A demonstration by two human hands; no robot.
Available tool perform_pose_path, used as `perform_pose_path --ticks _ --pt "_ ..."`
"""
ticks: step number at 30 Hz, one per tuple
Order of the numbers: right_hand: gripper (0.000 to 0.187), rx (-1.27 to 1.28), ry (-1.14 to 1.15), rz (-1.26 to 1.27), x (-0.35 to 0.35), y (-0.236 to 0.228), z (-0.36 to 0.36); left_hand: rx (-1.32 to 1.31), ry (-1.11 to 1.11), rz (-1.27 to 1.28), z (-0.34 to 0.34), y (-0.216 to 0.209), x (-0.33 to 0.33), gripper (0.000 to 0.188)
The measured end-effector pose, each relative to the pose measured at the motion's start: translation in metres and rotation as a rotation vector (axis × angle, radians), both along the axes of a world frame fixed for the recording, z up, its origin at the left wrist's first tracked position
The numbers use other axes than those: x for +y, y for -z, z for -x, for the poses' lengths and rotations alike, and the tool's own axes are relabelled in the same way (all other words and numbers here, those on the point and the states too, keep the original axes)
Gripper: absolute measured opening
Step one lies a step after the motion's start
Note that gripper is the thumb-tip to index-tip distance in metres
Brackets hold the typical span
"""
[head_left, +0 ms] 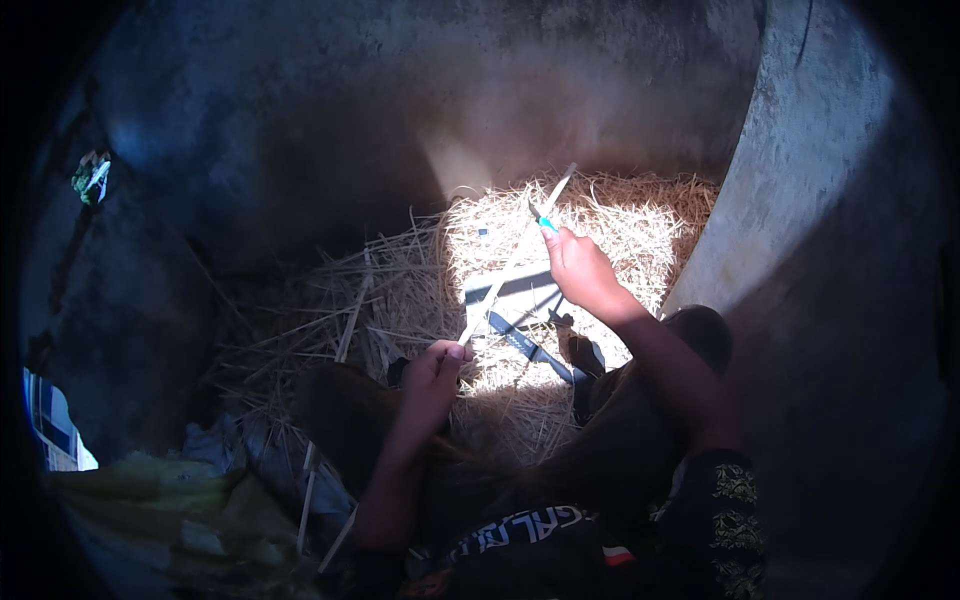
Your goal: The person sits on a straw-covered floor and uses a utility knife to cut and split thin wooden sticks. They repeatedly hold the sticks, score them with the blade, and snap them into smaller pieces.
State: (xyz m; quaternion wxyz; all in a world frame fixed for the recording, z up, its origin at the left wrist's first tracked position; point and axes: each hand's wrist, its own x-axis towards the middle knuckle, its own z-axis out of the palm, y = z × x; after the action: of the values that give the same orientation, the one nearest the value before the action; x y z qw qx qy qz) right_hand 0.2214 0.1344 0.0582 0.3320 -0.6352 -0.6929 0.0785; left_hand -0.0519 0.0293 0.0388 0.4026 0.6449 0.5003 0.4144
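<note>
A long pale strip (pixel 488 302), which looks like split bamboo or wood, slants up and away over the brightly lit shavings. My left hand (pixel 432 372) pinches its near end between thumb and fingers. Closer to the far end, my right hand (pixel 583 270) is closed round a small tool with a teal part (pixel 545 223); this looks like a small knife, its tip against or right beside the strip. Most of its handle is hidden in my fist. Below the strip lie a pale flat block (pixel 515 291) and a long dark blade-like thing (pixel 528 345).
Thin shavings (pixel 640 215) cover the floor in front of me, with longer strips (pixel 350 310) at the left. A grey wall (pixel 400 110) rises behind them and another (pixel 800 190) at the right. Yellowish cloth (pixel 170 510) lies at the lower left, beside a bright wall opening (pixel 55 420).
</note>
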Motion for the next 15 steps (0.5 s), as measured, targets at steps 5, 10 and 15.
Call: perform_pose_path --ticks 5,10,15 --pt "0.047 -0.089 -0.309 0.031 -0.051 -0.003 0.047 -0.078 -0.014 0.182 0.001 -0.020 0.001 0.024" --pt "0.044 -0.241 -0.390 -0.179 -0.027 0.002 0.030 -0.123 0.032 0.169 0.006 -0.024 -0.001 0.025" --pt "0.041 -0.225 -0.356 -0.361 -0.007 0.016 0.035 -0.163 0.028 0.223 0.007 -0.032 0.004 0.025"
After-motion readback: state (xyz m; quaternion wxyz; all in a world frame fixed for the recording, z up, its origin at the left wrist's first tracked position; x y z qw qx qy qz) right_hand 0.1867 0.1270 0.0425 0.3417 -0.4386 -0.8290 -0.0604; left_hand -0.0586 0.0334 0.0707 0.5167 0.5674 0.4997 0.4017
